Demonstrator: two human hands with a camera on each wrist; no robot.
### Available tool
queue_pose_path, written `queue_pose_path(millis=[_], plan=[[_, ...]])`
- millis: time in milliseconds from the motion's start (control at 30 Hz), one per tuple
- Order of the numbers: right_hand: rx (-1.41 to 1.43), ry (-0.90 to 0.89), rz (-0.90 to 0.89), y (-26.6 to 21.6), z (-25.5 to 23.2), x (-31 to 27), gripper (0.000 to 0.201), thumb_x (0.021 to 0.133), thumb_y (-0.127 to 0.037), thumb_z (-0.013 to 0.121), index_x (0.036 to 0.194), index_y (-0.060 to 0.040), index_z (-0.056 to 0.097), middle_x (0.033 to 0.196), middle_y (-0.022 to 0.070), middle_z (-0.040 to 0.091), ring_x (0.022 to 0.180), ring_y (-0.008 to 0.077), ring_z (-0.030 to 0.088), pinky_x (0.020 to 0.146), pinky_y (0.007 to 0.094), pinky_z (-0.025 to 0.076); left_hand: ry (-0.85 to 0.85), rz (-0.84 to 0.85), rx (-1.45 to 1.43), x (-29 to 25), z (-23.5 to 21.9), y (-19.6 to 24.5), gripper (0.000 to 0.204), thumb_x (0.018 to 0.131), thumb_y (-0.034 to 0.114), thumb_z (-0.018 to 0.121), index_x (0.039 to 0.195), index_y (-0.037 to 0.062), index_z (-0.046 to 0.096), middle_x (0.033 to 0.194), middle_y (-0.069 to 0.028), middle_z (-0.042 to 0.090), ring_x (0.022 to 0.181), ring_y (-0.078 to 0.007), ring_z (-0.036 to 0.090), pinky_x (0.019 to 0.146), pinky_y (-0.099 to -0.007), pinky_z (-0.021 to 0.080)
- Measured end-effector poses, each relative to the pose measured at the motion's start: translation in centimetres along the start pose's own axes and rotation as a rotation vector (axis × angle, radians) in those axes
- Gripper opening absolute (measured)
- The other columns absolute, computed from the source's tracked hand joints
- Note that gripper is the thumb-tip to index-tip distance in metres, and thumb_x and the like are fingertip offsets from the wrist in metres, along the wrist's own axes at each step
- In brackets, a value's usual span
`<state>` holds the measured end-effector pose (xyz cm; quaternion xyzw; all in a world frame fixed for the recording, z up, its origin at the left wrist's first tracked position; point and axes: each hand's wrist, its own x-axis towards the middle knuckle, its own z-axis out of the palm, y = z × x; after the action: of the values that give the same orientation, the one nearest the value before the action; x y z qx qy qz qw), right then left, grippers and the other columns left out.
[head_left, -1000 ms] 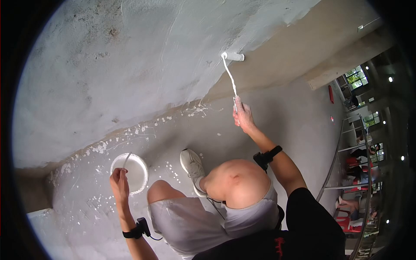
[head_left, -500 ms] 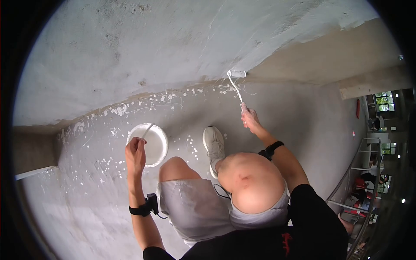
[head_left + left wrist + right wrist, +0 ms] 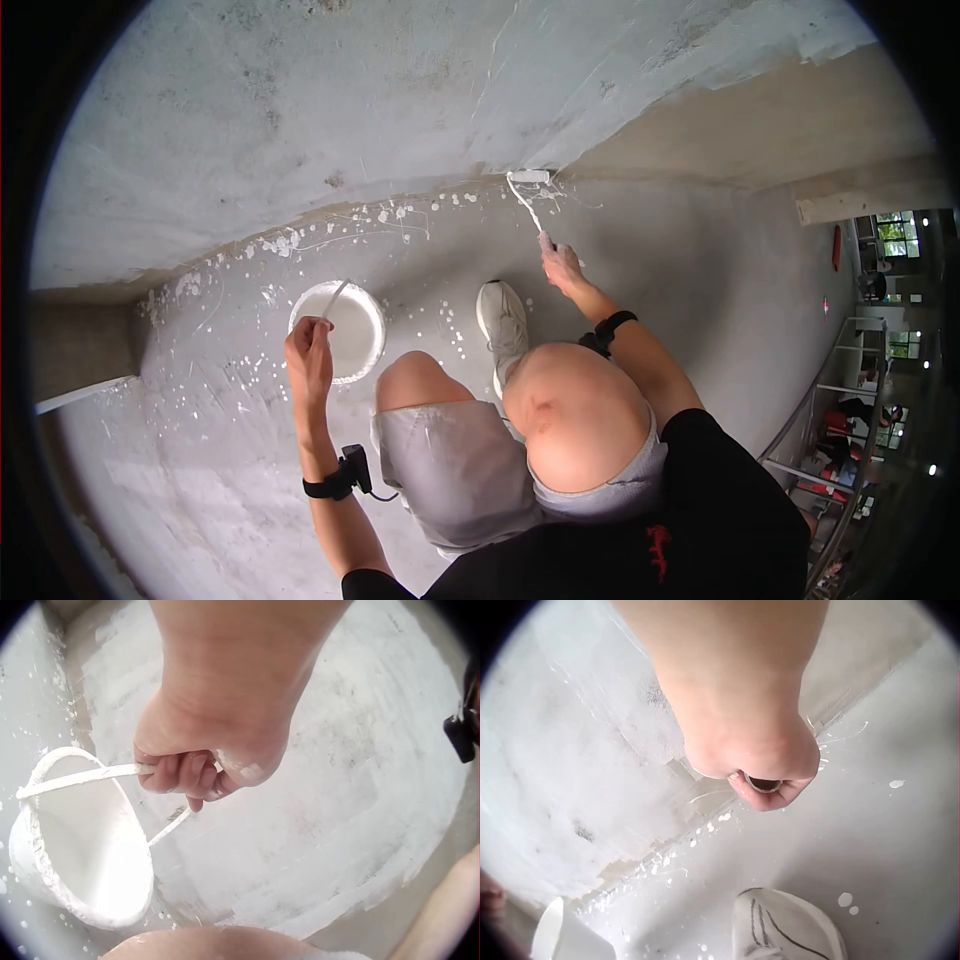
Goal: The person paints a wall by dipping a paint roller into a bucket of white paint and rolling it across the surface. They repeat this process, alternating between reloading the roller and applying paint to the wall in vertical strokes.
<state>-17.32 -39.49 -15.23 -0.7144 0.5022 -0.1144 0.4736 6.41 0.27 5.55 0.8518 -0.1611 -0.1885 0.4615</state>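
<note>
My right hand (image 3: pixel 562 268) grips a paint roller (image 3: pixel 530 177) whose frame is coated in white. The roller's sleeve is at the foot of the wall (image 3: pixel 420 90), right by the floor joint. In the right wrist view, the hollow end of the roller handle (image 3: pixel 765 784) shows inside the curled fingers, while the sleeve is hidden behind the hand. My left hand (image 3: pixel 310 355) holds the white bail handle (image 3: pixel 90 778) of a paint bucket (image 3: pixel 82 907). The bucket, white inside, is tilted in the left wrist view and hangs beside the left knee.
White paint drips (image 3: pixel 285 242) spatter the grey floor (image 3: pixel 690 270) along the wall. Toward the right, a bare brownish wall stretch (image 3: pixel 740 130) borders the whitened part. A shoe (image 3: pixel 503 315) stands between the hands. Metal railing (image 3: pixel 835 388) and seated people lie far right.
The roller has come down the wall to its foot, then shifted slightly left. My left hand keeps hold of the bucket handle. The head view has tilted, so the scene sits differently.
</note>
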Motion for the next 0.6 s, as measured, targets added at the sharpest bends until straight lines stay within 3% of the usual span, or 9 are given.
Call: queue_pose_path(millis=[67,233,300,333,400,433,500,600], plan=[[-0.209,0.046,0.157,-1.1,0.0,-1.0,0.070,0.097,-0.055,0.037,0.094,0.0083,0.067,0.096,0.0341,0.063,0.102,0.0492,0.057,0.091,0.0510,0.044,0.008,-0.013,0.004,-0.2,-0.3,-0.1,0.025,0.090,0.018,0.054,0.084,-0.0044,0.062,0.063,-0.0044,0.047,0.060,-0.0099,0.040,0.056,-0.0284,0.035],[-0.144,0.139,0.078,-4.2,-4.0,-4.0,0.074,0.097,-0.059,0.036,0.091,0.0080,0.066,0.094,0.0331,0.063,0.095,0.0506,0.058,0.087,0.0516,0.045,0.014,0.008,-0.009,-0.1,-0.4,-0.1,0.026,0.089,0.020,0.054,0.085,-0.0045,0.062,0.063,-0.0053,0.047,0.060,-0.0108,0.041,0.057,-0.0285,0.036],[-0.097,0.163,0.029,-6.2,-5.4,-5.4,0.072,0.096,-0.059,0.038,0.083,0.0065,0.063,0.078,0.0282,0.063,0.081,0.0468,0.059,0.081,0.0490,0.046,0.011,0.017,-0.010,-0.2,-0.4,0.3,0.026,0.089,0.020,0.054,0.085,-0.0046,0.062,0.063,-0.0053,0.047,0.060,-0.0111,0.041,0.057,-0.0285,0.036],[-0.098,0.173,0.028,-7.4,-6.2,-6.1,0.072,0.096,-0.059,0.038,0.083,0.0065,0.063,0.078,0.0282,0.063,0.081,0.0468,0.059,0.081,0.0490,0.046,0.011,0.021,-0.002,-0.2,-0.4,0.3,0.026,0.089,0.020,0.054,0.085,-0.0048,0.062,0.063,-0.0053,0.048,0.060,-0.0113,0.041,0.058,-0.0286,0.036],[0.032,0.157,0.002,-10.0,-7.8,-7.8,0.065,0.097,-0.056,0.040,0.073,0.0021,0.056,0.060,0.0165,0.055,0.057,0.0327,0.056,0.061,0.0420,0.048,0.006,0.039,-0.010,-0.1,-0.2,0.2,0.026,0.089,0.020,0.054,0.084,-0.0048,0.062,0.063,-0.0049,0.047,0.060,-0.0109,0.041,0.057,-0.0284,0.036],[0.032,0.171,0.003,-11.7,-8.7,-8.6,0.065,0.097,-0.056,0.040,0.073,0.0021,0.056,0.060,0.0165,0.055,0.057,0.0327,0.056,0.061,0.0420,0.048,0.006,0.047,-0.012,0.0,-0.1,0.2,0.026,0.090,0.020,0.054,0.084,-0.0047,0.062,0.063,-0.0045,0.047,0.060,-0.0104,0.041,0.057,-0.0281,0.035],[0.218,0.124,0.004,-14.6,-10.2,-10.4,0.059,0.098,-0.053,0.043,0.068,-0.0032,0.049,0.053,0.0062,0.046,0.042,0.0180,0.046,0.043,0.0337,0.041,-0.014,0.048,-0.017,-0.1,0.1,0.6,0.027,0.090,0.022,0.055,0.083,-0.0031,0.062,0.063,-0.0021,0.046,0.059,-0.0091,0.040,0.055,-0.0274,0.033],[0.298,0.168,-0.042,-16.9,-12.1,-11.5,0.055,0.099,-0.051,0.045,0.067,-0.0065,0.045,0.053,0.0013,0.042,0.036,0.0114,0.040,0.035,0.0294,0.033,-0.031,0.061,-0.025,-0.2,0.3,0.6,0.028,0.090,0.024,0.056,0.082,-0.0017,0.063,0.062,0.0001,0.044,0.059,-0.0080,0.040,0.054,-0.0269,0.032]])
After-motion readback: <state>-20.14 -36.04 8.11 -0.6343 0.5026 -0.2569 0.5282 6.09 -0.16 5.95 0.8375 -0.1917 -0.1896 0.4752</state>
